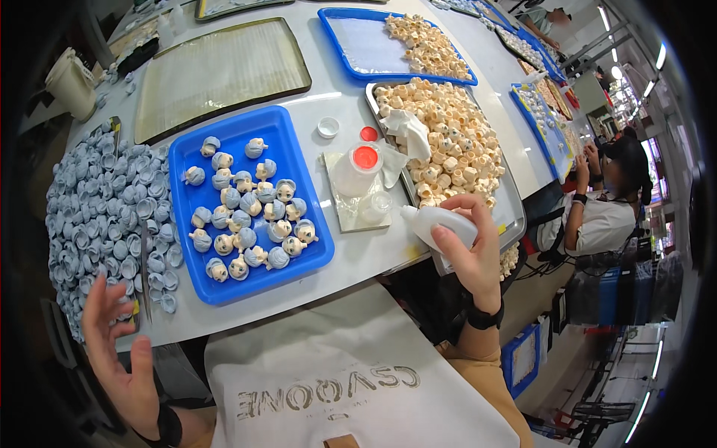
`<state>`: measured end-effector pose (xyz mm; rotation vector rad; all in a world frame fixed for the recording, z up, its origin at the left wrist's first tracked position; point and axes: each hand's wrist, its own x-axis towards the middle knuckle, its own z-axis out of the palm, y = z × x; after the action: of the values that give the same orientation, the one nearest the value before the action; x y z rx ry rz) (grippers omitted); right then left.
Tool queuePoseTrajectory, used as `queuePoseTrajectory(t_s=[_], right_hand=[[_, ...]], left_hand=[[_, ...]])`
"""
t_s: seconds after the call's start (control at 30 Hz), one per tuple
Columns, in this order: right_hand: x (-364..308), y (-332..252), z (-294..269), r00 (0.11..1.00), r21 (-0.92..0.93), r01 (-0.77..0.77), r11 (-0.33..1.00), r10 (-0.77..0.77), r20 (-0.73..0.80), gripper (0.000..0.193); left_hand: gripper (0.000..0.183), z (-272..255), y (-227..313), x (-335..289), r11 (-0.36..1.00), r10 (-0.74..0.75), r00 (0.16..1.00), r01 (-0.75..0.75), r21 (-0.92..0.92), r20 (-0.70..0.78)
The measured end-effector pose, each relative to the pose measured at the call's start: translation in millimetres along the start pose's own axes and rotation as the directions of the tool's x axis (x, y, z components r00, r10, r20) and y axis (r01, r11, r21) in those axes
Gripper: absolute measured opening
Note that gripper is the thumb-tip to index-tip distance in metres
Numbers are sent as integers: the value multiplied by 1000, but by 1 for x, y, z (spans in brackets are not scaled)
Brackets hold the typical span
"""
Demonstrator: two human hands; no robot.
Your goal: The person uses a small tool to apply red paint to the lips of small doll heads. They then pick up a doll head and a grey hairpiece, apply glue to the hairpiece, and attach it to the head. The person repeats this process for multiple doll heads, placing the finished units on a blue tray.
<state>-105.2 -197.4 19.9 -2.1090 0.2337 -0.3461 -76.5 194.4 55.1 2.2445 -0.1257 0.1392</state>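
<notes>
Right hand (482,265) holds a white squeeze bottle (448,225) at the near end of the metal tray (514,215), nozzle pointing left toward the small clear cup (376,205). Left hand (123,373) empty, fingers spread, beside the blue-grey shell pieces (104,216) heaped on the counter (358,257). Judgement: grip lightly, keep the nozzle clear of loose parts, and press only with a piece held steady

Heads (250,204) lie in a tray (290,153) right of shells (112,216).
</notes>
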Motion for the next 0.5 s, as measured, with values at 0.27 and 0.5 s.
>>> queuePoseTrajectory(t_s=[0.27,0.5], right_hand=[[7,-5,3,1000,-79,-11,997,11,8,31],[9,-5,2,1000,-91,-2,996,2,-3,30]], left_hand=[[34,7,-80,-42,963,-267,956,262,-57,-119],[32,20,-86,-38,974,-217,953,227,22,-212]])
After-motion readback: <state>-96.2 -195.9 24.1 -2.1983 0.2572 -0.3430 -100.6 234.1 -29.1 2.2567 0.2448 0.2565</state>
